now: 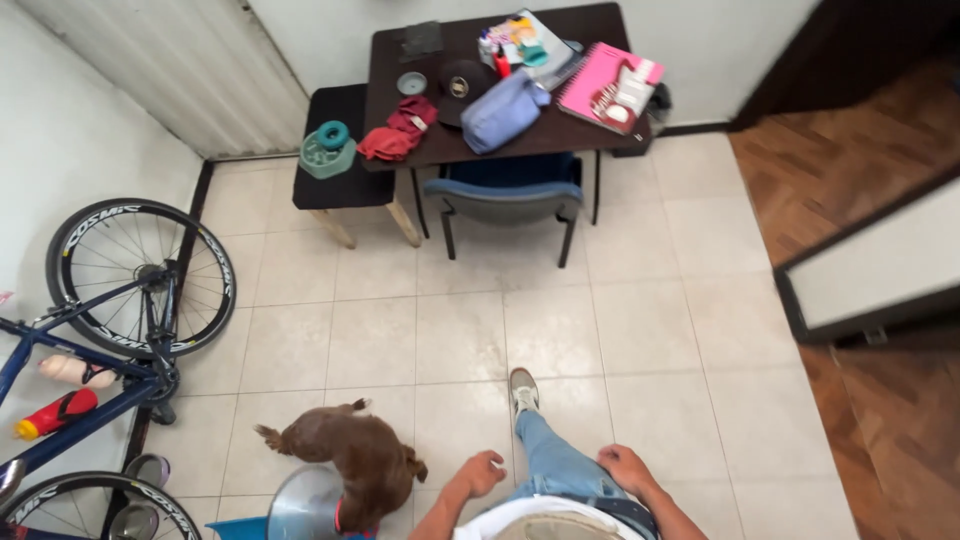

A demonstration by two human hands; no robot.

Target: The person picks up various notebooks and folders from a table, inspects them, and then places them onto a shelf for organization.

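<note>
The person stands on the tiled floor, both arms low at the hips. The left hand is curled loosely, a small white thing seemingly between its fingers; what it is cannot be told. The right hand rests empty, fingers bent, against the jeans. A brown dog stands just beside the left hand, head down over a metal bowl.

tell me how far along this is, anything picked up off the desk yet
Done: nothing visibly moved. In hand: the left hand is closed, perhaps on something small and pale; the right hand is empty. Left: the desk across the room is cluttered with the red cloth, blue pouch and pink notebook.
</note>
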